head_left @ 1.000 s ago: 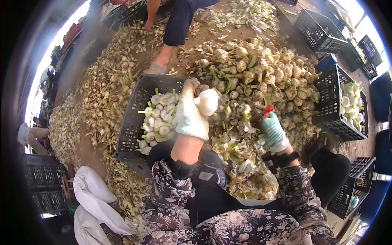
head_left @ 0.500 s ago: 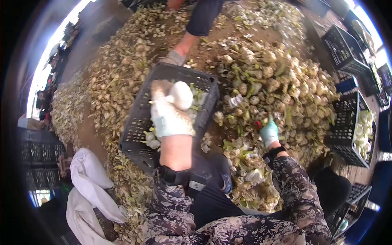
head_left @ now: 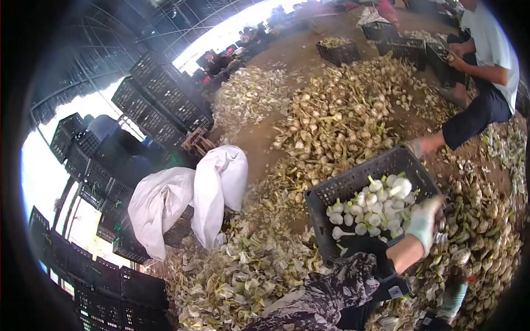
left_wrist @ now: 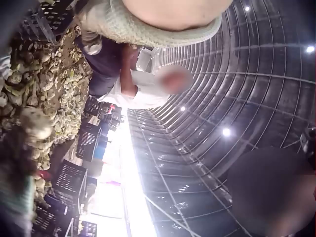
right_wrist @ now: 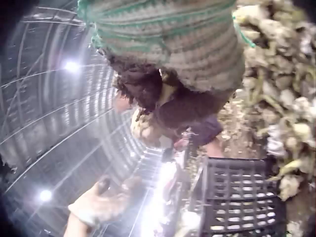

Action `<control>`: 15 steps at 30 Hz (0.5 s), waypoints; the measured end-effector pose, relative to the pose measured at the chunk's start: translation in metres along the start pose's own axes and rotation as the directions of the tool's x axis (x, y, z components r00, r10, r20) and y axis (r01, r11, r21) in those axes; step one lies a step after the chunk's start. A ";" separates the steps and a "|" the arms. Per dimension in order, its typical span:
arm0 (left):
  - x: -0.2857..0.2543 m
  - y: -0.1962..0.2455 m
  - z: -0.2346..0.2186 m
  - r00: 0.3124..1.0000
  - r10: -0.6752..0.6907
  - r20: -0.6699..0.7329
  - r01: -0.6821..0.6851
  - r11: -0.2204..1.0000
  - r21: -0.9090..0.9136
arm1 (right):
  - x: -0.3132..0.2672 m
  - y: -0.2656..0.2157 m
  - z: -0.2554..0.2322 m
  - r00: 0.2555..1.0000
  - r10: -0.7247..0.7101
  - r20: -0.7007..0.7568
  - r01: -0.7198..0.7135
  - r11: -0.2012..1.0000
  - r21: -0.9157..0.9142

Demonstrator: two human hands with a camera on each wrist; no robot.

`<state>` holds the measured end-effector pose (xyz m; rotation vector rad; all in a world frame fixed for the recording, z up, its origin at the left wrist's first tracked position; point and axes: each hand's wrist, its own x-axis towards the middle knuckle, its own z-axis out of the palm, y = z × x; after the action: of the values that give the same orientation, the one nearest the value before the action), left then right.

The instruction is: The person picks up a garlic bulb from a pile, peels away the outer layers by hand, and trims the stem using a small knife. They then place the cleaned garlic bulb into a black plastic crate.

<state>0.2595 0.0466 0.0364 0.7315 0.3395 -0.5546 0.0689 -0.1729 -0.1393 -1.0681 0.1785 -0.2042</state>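
Note:
My left hand (head_left: 424,223), in a pale knit glove, is over the near right rim of a black crate (head_left: 317,212). Its fingers are extended and hold nothing. A blurred white peeled garlic bulb (head_left: 400,188) is just beyond them, among several other peeled bulbs (head_left: 370,207) with short green stems in the crate. To the lower right, my right hand (head_left: 452,300), in a green-striped glove, grips a small tool with a red part (head_left: 472,279). In the right wrist view its fingertips are dark with dirt, and an unpeeled garlic bulb (right_wrist: 148,131) shows just past them.
Unpeeled garlic (head_left: 486,237) is heaped to the right, with another heap (head_left: 337,116) beyond the crate. Husks (head_left: 232,276) cover the ground at front left. White sacks (head_left: 221,187) lie near stacked crates (head_left: 121,287). A person (head_left: 486,66) sits at far right.
My left hand carried a white garlic bulb leftward to the crate and let go of it there. The head view has swung left. My right hand stays by the garlic heap.

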 end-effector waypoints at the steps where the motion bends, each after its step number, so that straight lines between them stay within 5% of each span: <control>1: -0.003 -0.006 -0.002 0.992 -0.038 0.121 0.019 0.988 0.151 | -0.001 -0.035 0.045 0.995 -0.019 -0.102 0.008 0.995 -0.103; 2: -0.009 -0.016 0.006 0.994 0.050 0.092 -0.073 0.962 0.264 | -0.001 -0.069 0.090 0.979 -0.037 -0.203 -0.005 0.979 -0.204; 3: -0.013 -0.025 0.015 0.987 0.138 0.079 -0.158 0.914 0.374 | -0.002 -0.091 0.104 0.988 -0.067 -0.139 0.017 0.942 -0.334; 5: -0.033 -0.020 0.021 0.912 -0.111 0.394 -0.124 0.841 0.526 | -0.004 -0.121 0.121 0.978 -0.110 -0.176 -0.021 0.793 -0.609; 6: -0.041 -0.015 0.026 0.867 -0.369 0.335 0.044 0.726 0.687 | -0.009 -0.130 0.130 0.966 -0.154 -0.206 0.009 0.821 -0.570; 9: -0.052 -0.048 0.017 0.679 -0.354 0.643 -0.048 0.852 0.520 | -0.029 -0.172 0.164 0.934 -0.158 -0.320 -0.081 0.780 -0.621; 10: -0.053 -0.049 0.018 0.598 -0.354 0.719 -0.012 0.893 0.450 | -0.030 -0.167 0.162 0.903 -0.354 -0.243 0.122 0.756 -0.644; 11: -0.054 -0.045 0.020 0.592 -0.546 0.592 0.214 0.815 0.538 | -0.032 -0.175 0.167 0.909 -0.308 -0.281 0.092 0.806 -0.585; 12: -0.058 -0.043 0.025 0.593 -0.544 0.594 0.223 0.820 0.527 | -0.036 -0.194 0.174 0.949 -0.112 -0.296 -0.086 0.810 -0.581; 14: -0.062 -0.042 0.031 0.617 -0.499 0.608 0.168 0.839 0.518 | -0.039 -0.166 0.142 0.946 -0.297 -0.129 0.174 0.802 -0.571; 15: -0.063 -0.046 0.034 0.639 -0.453 0.622 0.099 0.850 0.518 | -0.035 -0.157 0.135 0.858 -0.509 -0.066 0.320 0.631 -0.707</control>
<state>0.1853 0.0174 0.0659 0.8309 -0.4645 -1.2117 0.0558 -0.1228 0.0646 -1.8232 0.2481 -0.7592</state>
